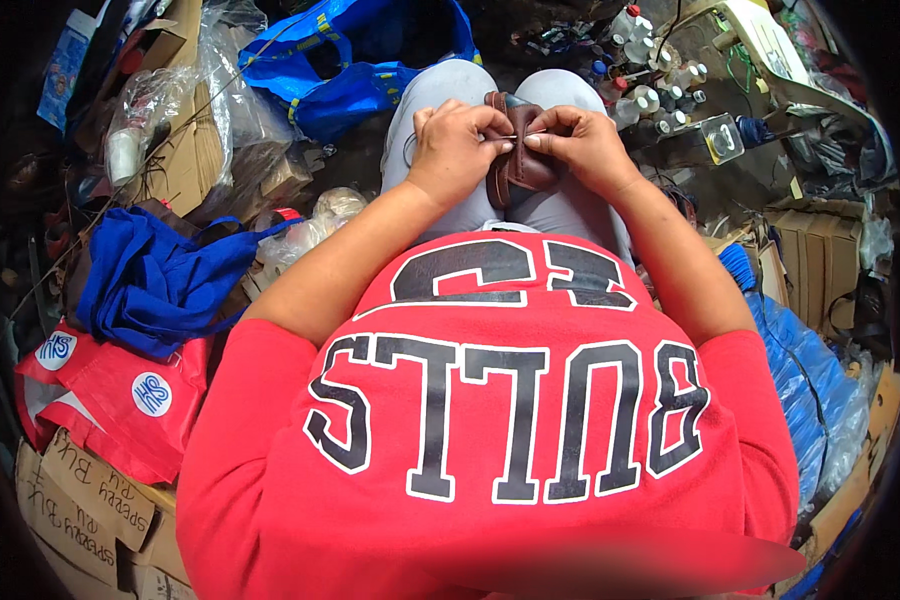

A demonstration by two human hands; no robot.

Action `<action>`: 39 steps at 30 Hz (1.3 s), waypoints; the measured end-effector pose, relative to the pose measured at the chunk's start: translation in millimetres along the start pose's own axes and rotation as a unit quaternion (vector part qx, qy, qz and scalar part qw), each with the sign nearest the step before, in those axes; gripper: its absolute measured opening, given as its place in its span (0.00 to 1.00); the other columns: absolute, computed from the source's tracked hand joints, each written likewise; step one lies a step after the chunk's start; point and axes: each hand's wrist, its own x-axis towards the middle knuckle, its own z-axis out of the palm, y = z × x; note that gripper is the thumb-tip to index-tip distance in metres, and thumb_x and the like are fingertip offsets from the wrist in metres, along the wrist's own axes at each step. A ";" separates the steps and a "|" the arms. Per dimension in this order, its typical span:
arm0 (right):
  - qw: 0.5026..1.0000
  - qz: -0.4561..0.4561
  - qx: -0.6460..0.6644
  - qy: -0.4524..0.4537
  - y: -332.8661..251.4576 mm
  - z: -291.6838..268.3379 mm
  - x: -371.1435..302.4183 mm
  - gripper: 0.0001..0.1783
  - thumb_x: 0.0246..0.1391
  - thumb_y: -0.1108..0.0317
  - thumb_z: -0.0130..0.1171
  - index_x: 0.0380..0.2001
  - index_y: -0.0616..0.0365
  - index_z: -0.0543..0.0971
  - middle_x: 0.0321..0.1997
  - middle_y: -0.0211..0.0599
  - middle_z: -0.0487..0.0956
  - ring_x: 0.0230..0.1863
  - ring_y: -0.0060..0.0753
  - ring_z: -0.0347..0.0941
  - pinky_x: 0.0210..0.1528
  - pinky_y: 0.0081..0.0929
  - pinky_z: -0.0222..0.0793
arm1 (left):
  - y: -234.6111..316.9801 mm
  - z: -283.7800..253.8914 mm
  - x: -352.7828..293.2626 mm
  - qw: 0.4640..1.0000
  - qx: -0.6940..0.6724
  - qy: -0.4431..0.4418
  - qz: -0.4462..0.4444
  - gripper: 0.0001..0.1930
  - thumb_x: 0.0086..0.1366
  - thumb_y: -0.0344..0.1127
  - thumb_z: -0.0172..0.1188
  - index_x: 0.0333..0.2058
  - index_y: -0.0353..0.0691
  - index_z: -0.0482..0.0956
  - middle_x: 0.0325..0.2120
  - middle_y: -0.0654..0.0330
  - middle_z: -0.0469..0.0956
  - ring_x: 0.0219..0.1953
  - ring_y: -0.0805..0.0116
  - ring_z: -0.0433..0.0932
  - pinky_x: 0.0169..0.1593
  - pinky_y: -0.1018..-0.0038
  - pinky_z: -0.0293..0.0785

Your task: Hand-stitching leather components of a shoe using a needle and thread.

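A brown leather shoe (pixel 530 168) rests between my thighs, over my light grey trousers. It looks like a moccasin, with a dark opening at its far end. My left hand (pixel 460 148) is closed in a pinch at the shoe's left side. From the other side, my right hand (pixel 582 150) pinches at the leather near its raised seam. A thin pale line, thread or a needle, runs between the two sets of fingertips; I cannot tell which it is. Both hands are close together, and the fingers partly cover the shoe.
A blue bag (pixel 320 100) lies beyond my left knee. Small bottles (pixel 642 98) with red, white and blue caps stand beyond my right knee. Blue cloth (pixel 165 275) and a red bag (pixel 120 400) lie at left; cardboard (pixel 815 255) and blue plastic sheeting (pixel 790 370) are at right.
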 end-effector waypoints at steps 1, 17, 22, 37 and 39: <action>1.000 0.024 -0.002 -0.018 0.5 -3.1 3.8 0.10 0.44 0.64 0.68 0.30 0.57 0.82 0.26 0.30 0.81 0.28 0.18 0.73 0.34 0.21 0.69 | -1.6 -1.1 3.0 1.000 0.002 0.000 0.002 0.07 0.45 0.35 0.69 0.26 0.50 0.83 0.23 0.68 0.76 0.36 0.69 0.71 0.46 0.67 0.57; 0.925 -0.146 -0.304 -0.175 -46.2 -28.6 4.9 0.06 0.50 0.69 0.56 0.33 0.51 0.79 0.31 0.43 0.80 0.35 0.40 0.77 0.41 0.33 0.66 | 33.1 -42.3 4.3 0.956 0.217 -0.159 0.116 0.08 0.57 0.30 0.53 0.36 0.44 0.73 0.27 0.56 0.78 0.37 0.57 0.76 0.45 0.59 0.59; 0.820 -0.190 -0.502 -0.200 -50.2 -20.2 7.2 0.09 0.51 0.68 0.50 0.36 0.49 0.77 0.27 0.39 0.80 0.33 0.44 0.76 0.44 0.38 0.63 | 45.5 -32.5 7.2 0.919 0.297 -0.212 0.149 0.08 0.57 0.28 0.49 0.37 0.41 0.71 0.26 0.52 0.78 0.36 0.55 0.78 0.47 0.57 0.60; 0.919 -0.011 0.390 0.048 11.1 -114.6 -5.9 0.05 0.54 0.68 0.59 0.30 0.58 0.75 0.31 0.32 0.77 0.37 0.26 0.74 0.47 0.29 0.69 | -46.7 -120.6 -3.6 0.947 -0.315 -0.042 -0.042 0.04 0.64 0.31 0.55 0.34 0.37 0.75 0.29 0.63 0.75 0.35 0.70 0.74 0.44 0.73 0.69; 0.867 -0.035 0.497 0.024 -33.2 -74.6 3.3 0.07 0.58 0.65 0.55 0.31 0.57 0.75 0.32 0.33 0.76 0.37 0.27 0.74 0.50 0.31 0.68 | -21.9 -98.5 15.3 0.842 -0.538 -0.023 0.015 0.06 0.65 0.35 0.54 0.35 0.39 0.75 0.32 0.61 0.75 0.38 0.66 0.76 0.49 0.71 0.68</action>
